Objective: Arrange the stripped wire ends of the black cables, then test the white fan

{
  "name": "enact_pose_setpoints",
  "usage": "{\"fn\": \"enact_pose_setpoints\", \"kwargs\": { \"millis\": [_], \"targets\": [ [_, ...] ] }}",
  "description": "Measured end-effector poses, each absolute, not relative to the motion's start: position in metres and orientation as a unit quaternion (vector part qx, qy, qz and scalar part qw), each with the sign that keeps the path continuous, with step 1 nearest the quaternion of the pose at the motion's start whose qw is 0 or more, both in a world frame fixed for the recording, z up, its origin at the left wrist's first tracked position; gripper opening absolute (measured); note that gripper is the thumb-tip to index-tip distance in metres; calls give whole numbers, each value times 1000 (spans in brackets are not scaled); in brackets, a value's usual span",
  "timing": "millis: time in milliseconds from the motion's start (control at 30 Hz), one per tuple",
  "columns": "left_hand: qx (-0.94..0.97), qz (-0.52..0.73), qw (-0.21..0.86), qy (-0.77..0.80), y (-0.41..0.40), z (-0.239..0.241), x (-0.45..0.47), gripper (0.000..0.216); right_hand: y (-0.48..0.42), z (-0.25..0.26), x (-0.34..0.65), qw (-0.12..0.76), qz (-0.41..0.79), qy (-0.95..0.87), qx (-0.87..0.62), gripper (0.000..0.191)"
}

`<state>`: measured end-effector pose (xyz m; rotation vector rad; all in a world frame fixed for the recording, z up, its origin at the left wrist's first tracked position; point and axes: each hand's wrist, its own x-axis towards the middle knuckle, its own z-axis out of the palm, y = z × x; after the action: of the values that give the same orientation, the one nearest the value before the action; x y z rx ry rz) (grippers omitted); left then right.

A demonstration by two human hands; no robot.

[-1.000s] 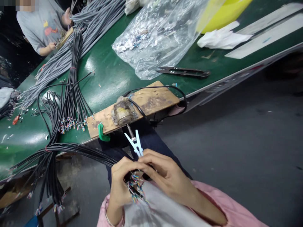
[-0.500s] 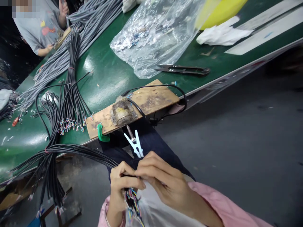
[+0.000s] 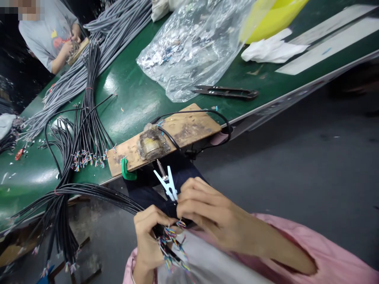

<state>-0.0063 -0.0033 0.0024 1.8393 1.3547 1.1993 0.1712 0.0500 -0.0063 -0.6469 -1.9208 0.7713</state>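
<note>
My left hand (image 3: 148, 238) is closed around a bundle of black cables (image 3: 118, 201), which runs in from the table edge on the left. Past its fingers, the stripped cable ends fan out in thin coloured wires (image 3: 173, 252). Close beside it, my right hand (image 3: 207, 211) is closed in a pinch, fingertips near one tuft of wires (image 3: 181, 224). What lies between those fingertips is mostly hidden. Just beyond the hands, over my lap, is a light blue clip (image 3: 168, 184) next to a pointed metal rod (image 3: 161, 169).
A wooden board (image 3: 195, 124) carrying a crusted lump (image 3: 152, 142) lies at the table edge by a green clamp (image 3: 128, 169). Beyond are thread snips (image 3: 227, 92), a plastic bag of scraps (image 3: 189, 47) and grey cables (image 3: 118, 27). Another person (image 3: 50, 35) works at far left.
My right hand has shifted slightly up and right, its fingers parting from the left hand. More coloured wire ends show. The other person's hands have come together.
</note>
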Motion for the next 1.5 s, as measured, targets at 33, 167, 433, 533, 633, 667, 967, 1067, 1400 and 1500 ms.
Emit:
{"fn": "enact_pose_setpoints", "kwargs": {
  "millis": [33, 167, 433, 533, 633, 667, 967, 1067, 1400, 1500],
  "targets": [
    [676, 459, 269, 510, -3, 2, -4, 23, 56, -8, 172, 479, 351, -758, -270, 21],
    [648, 505, 254, 511, -2, -3, 3, 20, 75, -14, 158, 495, 527, -620, -304, 37],
    [558, 582, 207, 554, 8, -1, 23, 26, 81, -17, 116, 439, 848, -229, -187, 46],
    [576, 569, 195, 553, 12, -2, 25, 28, 81, -13, 115, 439, 865, -183, -160, 43],
    [625, 538, 177, 537, 16, -3, 20, 25, 81, -12, 115, 416, 886, -169, -116, 45],
    [644, 527, 173, 527, 16, -3, 18, 23, 80, -14, 115, 408, 892, -164, -107, 46],
    [688, 529, 167, 468, 15, -6, 7, 14, 68, -62, 130, 423, 884, -136, -148, 41],
    [705, 509, 204, 449, 15, -4, 0, 6, 62, -67, 144, 445, 855, -178, -197, 40],
    [634, 495, 303, 511, 0, -12, -11, 41, 38, -38, 159, 560, 436, -574, -410, 17],
    [621, 500, 256, 547, -9, -11, -7, 32, 32, -23, 154, 571, 416, -612, -356, 15]
  ]
}}
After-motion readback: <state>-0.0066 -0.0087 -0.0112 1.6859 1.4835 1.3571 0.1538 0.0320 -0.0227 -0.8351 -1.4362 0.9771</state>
